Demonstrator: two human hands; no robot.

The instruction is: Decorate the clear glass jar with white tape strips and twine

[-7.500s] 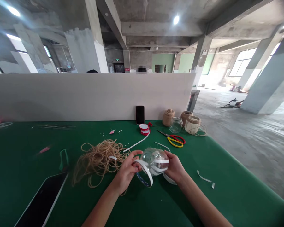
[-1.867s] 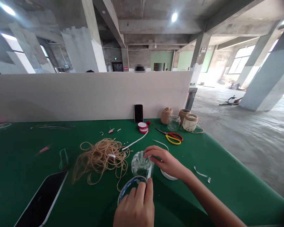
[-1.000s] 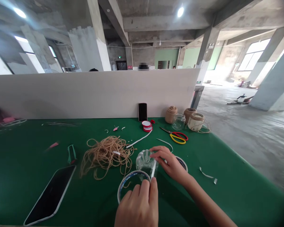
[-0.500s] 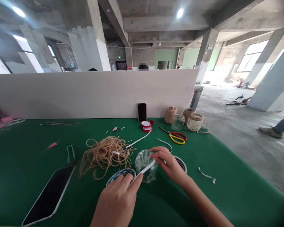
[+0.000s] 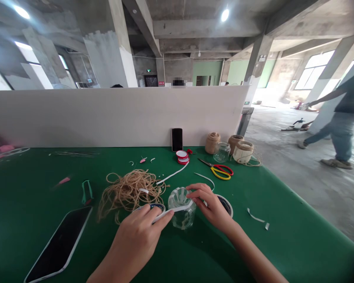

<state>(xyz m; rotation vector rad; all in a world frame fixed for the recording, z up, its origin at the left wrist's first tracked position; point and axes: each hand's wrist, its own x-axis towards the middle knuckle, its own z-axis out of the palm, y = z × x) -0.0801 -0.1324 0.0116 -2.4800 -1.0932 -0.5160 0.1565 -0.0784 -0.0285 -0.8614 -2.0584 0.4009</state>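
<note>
A clear glass jar (image 5: 183, 220) with pale tape strips on its side stands upright on the green tabletop. My left hand (image 5: 141, 232) is closed on a roll of double-sided tape (image 5: 158, 205), whose inner core is blue-patterned and partly covered by my fingers. From the roll a white strip of tape (image 5: 181, 208) runs across the front of the jar. My right hand (image 5: 208, 200) has its fingertips closed on the strip's far end at the jar's right rim. Just behind that hand lies a second roll of tape (image 5: 230, 210), partly hidden.
A tangle of jute twine (image 5: 135, 188) lies left of the jar, with a phone (image 5: 59, 243) and green snips (image 5: 87, 192) further left. Scissors (image 5: 221, 171), red-edged spools (image 5: 183, 158) and twine-wrapped jars (image 5: 212, 143) sit behind. A person (image 5: 343, 122) walks at right.
My left hand has moved left and slightly up with the roll, and the strip lies flatter across the jar. My right hand stays nearly still. A walking person has come further into view.
</note>
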